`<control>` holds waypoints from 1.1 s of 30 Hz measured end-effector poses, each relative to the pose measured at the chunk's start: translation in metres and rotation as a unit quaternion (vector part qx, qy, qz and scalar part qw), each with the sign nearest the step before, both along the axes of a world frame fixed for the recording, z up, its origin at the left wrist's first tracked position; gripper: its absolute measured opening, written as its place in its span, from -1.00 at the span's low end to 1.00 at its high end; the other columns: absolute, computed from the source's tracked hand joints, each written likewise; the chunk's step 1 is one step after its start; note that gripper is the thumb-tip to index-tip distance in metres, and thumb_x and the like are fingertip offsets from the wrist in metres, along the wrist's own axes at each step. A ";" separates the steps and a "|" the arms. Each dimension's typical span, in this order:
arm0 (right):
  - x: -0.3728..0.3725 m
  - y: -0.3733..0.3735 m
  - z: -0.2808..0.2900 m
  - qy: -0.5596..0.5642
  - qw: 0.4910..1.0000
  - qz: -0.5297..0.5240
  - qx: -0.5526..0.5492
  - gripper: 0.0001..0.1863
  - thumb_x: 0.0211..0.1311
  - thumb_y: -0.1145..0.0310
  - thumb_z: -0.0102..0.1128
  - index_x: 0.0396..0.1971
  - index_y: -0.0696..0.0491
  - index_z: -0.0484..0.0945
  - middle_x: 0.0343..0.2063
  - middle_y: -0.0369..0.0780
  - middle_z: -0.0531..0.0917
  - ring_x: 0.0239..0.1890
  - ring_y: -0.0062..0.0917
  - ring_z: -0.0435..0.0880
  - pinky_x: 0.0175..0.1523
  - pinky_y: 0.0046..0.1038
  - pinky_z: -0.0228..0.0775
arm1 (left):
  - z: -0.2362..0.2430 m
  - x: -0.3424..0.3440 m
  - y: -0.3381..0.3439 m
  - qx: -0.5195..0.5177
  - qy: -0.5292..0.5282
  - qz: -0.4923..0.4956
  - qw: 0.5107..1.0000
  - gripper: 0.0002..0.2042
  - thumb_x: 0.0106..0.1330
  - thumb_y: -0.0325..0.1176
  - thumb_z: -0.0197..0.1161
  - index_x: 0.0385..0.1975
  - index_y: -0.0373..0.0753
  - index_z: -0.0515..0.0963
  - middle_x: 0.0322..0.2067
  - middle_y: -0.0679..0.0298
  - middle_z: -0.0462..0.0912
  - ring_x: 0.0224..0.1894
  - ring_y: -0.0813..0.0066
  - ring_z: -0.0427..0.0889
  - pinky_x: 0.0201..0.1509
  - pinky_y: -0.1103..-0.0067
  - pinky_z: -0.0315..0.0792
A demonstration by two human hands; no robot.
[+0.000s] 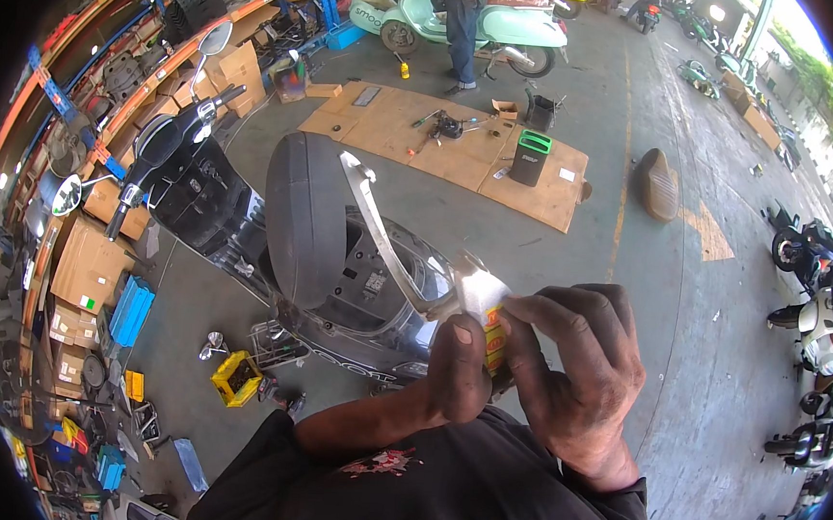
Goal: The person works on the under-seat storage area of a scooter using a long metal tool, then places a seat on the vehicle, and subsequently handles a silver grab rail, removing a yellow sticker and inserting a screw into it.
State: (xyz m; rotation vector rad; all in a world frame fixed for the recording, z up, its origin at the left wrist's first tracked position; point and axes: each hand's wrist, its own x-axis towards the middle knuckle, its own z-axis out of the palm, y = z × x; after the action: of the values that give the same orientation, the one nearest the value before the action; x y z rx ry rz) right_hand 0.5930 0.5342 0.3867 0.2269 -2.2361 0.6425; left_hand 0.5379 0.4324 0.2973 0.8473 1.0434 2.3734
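Close in front of my chest, both hands hold a small white, yellow and red packet. My left hand pinches its left side, with the thumb showing and the other fingers mostly hidden. From the right, my right hand closes thumb and fingertips on its edge, the knuckles bent. Whether the packet is open cannot be made out. Just beyond my hands stands a dark scooter, its black seat tipped up. A silver grab rail runs along the open seat area towards the packet.
Flattened cardboard lies ahead, bearing parts and a black-green container. A loose seat rests on the floor to its right. Shelves and cardboard boxes line the left; a yellow crate sits beside the scooter. A person stands by a mint scooter.
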 end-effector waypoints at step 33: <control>-0.006 -0.003 -0.032 -0.013 0.997 0.035 0.064 -0.77 -0.04 0.61 0.12 -0.34 0.13 0.33 -0.49 -0.19 0.38 -0.48 -0.35 0.30 -0.29 -0.32 0.14 | -0.084 -0.006 -0.013 0.084 -0.246 -0.166 0.951 -0.42 0.39 0.10 -0.14 -0.03 -0.42 0.38 -0.07 0.19 0.45 0.00 0.58 0.39 0.00 0.62 0.30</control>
State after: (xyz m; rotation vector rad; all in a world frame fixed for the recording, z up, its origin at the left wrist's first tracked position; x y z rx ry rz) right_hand 0.5865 0.5310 0.3544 0.3647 -2.3046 0.5415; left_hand 0.5321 0.4196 0.2130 0.4015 0.4634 2.2285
